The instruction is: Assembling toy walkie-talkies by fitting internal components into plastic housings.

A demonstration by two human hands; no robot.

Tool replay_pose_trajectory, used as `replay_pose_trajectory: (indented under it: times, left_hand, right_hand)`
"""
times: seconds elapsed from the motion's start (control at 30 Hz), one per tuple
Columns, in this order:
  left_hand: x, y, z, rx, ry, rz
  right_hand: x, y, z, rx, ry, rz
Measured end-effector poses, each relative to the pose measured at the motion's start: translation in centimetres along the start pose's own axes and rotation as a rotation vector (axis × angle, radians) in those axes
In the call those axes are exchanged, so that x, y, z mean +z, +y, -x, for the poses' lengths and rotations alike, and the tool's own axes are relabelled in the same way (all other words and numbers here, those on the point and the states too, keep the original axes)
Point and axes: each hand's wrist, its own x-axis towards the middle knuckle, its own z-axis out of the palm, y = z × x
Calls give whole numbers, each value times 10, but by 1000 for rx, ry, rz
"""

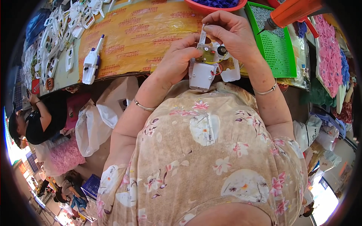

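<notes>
In front of my chest, at the table's edge, I hold an opened white plastic toy housing [202, 75]. A small circuit board [207, 55], a round black part [221, 50] and thin red and black wires sit in and beside it. My left hand [180, 58] grips its left side, with fingertips by the board. The thumb and fingers of my right hand [234, 35] are closed at the narrow, pale upper end [203, 37]. A second white piece [230, 75] hangs at the right, under my right hand; how it joins the housing is unclear.
A white and purple toy with an antenna [91, 64] lies on the table [132, 37]. White housings [56, 41] pile up at left. A green tray of screws [279, 56], a red bowl of purple parts [235, 8] and an orange electric screwdriver [290, 13] occupy the right.
</notes>
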Motion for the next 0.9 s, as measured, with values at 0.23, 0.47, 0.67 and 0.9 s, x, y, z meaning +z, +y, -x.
replay_pose_trajectory:
  times: [0.23, 0.47, 0.67, 0.9]
  left_hand:
    - [-1, -1, 0, 1, 7, -33]
    - [-4, -3, -1, 17, -10, -91]
    - [-2, -4, -2, 27, 27, -76]
    - [-1, -1, -2, 12, -1, -129]
  right_hand:
    - [1, -2, 2, -37, 0, 91]
    - [0, -1, 4, -38, -6, 118]
    - [-1, -1, 4, -13, 32, 162]
    - [0, -1, 7, -26, 41, 158]
